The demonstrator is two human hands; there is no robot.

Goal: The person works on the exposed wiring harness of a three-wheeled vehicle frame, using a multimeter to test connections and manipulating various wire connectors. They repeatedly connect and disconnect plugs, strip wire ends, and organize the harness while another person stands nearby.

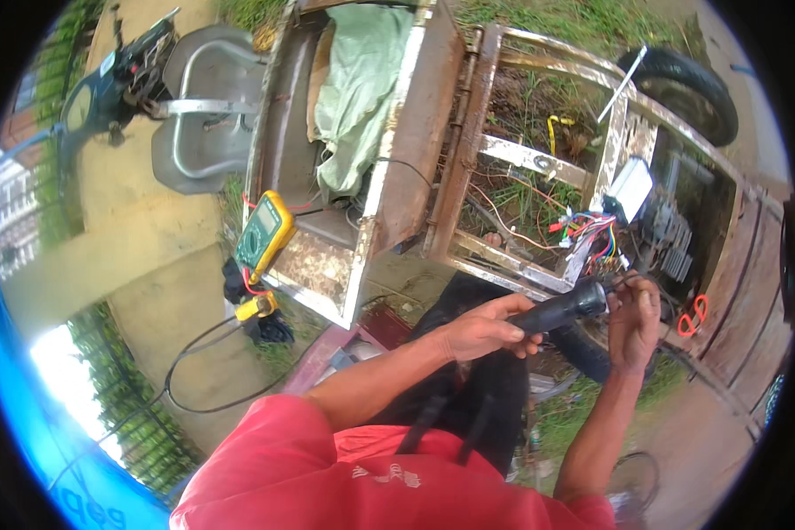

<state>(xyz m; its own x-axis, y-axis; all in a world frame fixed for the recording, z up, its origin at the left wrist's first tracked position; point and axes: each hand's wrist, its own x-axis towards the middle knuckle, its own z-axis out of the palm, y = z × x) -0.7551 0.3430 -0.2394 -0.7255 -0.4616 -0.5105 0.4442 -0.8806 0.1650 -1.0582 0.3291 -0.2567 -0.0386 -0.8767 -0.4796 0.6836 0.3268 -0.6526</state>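
Left hand [486,332] grips a black cylinder [558,309] slanting lengthwise up-right, wide end facing the right hand [634,322], whose grasp is unclear.

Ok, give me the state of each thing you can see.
Black cylinder: held in the left grip, tilted
Right grip: fingers bent at the cylinder's end, hold unclear
Metal box: open, rusted
Multimeter: resting at the box's edge, reading illegible
Green sheet: crumpled inside the box
Coloured wires: bunched, connectors showing
Red-handled tool: out of hand
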